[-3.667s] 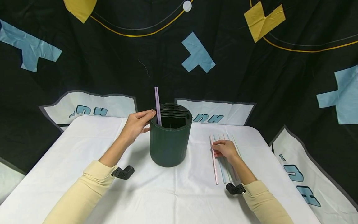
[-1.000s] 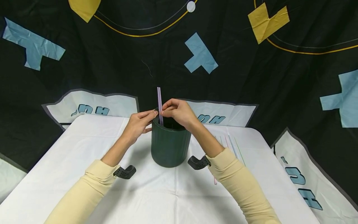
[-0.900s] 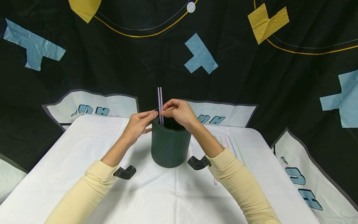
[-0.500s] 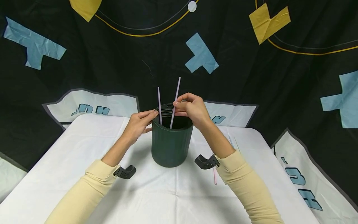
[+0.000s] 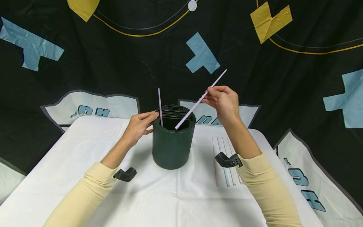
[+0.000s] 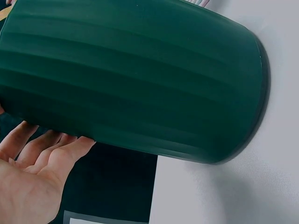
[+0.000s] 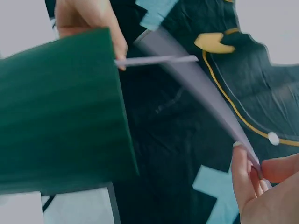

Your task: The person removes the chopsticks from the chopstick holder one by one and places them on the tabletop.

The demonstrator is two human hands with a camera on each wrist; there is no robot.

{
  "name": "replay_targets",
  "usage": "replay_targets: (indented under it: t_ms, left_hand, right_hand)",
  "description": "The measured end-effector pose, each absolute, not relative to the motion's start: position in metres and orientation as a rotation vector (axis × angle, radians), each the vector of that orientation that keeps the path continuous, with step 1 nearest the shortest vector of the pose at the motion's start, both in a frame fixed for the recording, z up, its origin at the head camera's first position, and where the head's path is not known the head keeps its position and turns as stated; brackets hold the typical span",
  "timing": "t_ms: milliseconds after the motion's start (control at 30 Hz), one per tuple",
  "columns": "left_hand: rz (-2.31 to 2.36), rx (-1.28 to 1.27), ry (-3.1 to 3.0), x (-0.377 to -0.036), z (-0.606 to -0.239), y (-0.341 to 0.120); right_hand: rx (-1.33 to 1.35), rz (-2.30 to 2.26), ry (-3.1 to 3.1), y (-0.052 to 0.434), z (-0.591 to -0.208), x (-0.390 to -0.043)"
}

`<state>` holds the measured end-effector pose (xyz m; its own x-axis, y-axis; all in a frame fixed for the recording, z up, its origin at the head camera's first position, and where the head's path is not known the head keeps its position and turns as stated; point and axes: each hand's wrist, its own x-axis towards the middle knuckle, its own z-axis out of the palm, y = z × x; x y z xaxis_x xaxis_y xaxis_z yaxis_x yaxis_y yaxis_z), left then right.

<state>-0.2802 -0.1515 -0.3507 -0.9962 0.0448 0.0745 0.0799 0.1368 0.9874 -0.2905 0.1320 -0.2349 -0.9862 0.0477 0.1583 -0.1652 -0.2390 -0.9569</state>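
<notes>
A dark green ribbed cylinder holder stands on the white table. My left hand rests with straight fingers against the holder's upper left rim, also seen as my left hand beside the green wall. One lilac straw stands upright in the holder. My right hand pinches a second lilac straw, tilted, its lower end over the holder's mouth. In the right wrist view this held straw runs from my fingertips toward the holder.
Several pale straws lie side by side on the table right of the holder. A black backdrop with blue and yellow shapes hangs behind. Black wrist mounts sit at both sleeves.
My right hand left the straws on the table, took one lilac straw from the pair in the holder and has lifted it up and to the right, tilting it. The left hand stayed put.
</notes>
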Motion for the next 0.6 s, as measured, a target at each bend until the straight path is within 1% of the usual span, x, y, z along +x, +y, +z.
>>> replay_targets:
  t_ms: [133, 267, 400, 600]
  left_hand:
    - [-2.035, -0.136, -2.355, -0.281, -0.35, -0.151]
    - [-2.035, -0.138, -2.355, -0.281, -0.35, -0.151]
    - [-2.044, -0.142, -2.349, -0.281, -0.35, -0.151]
    - [-2.037, -0.132, -2.353, -0.281, -0.351, -0.151]
  right_hand:
    - [0.079, 2.341, -1.827, 0.157, -0.234, -0.29]
    - [0.025, 2.333, -1.898, 0.176, -0.242, -0.288]
    - [-0.005, 2.298, -2.03, 0.187, -0.26, -0.289]
    - [-0.012, 2.109, -2.295, 0.193, -0.293, -0.294]
